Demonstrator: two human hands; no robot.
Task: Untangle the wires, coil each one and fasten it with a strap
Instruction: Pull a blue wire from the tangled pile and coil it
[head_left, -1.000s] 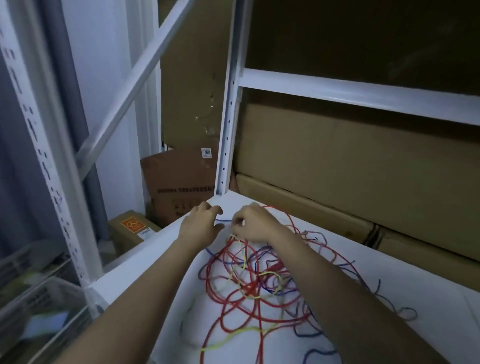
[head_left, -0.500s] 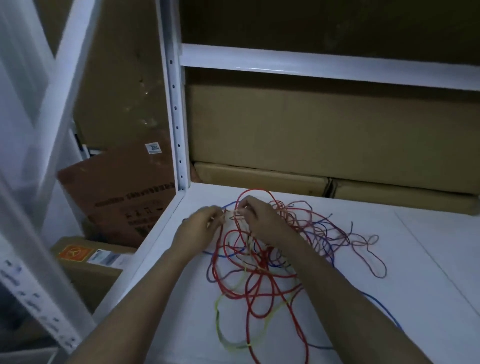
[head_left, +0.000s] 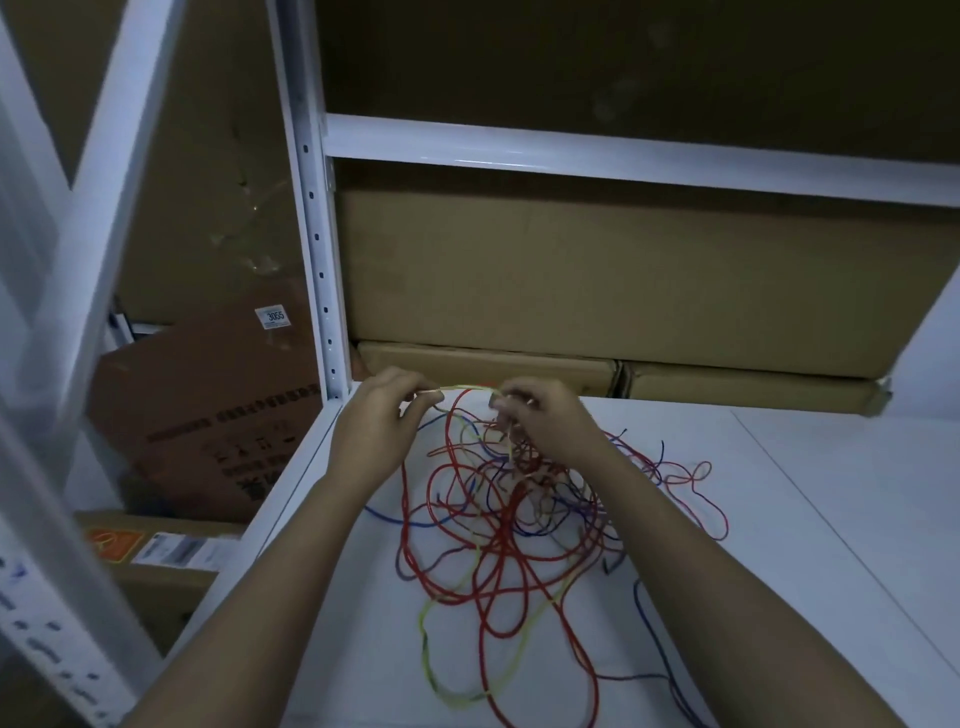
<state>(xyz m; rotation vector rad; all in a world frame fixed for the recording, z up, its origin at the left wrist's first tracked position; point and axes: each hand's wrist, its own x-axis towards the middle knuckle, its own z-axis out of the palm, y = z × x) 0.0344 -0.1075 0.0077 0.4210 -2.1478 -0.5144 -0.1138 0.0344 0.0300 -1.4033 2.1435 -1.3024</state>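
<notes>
White shelf (head_left: 779, 519), tangled wires (head_left: 498, 519), cardboard boxes (head_left: 597, 270)

A dim storeroom or warehouse bay: white metal racking with a perforated upright (head_left: 318, 249) and crossbeam (head_left: 623, 156), flat cardboard cartons (head_left: 597, 270) stacked along the shelf, and a labelled shipping box (head_left: 208, 415) leaning beside the rack.
</notes>
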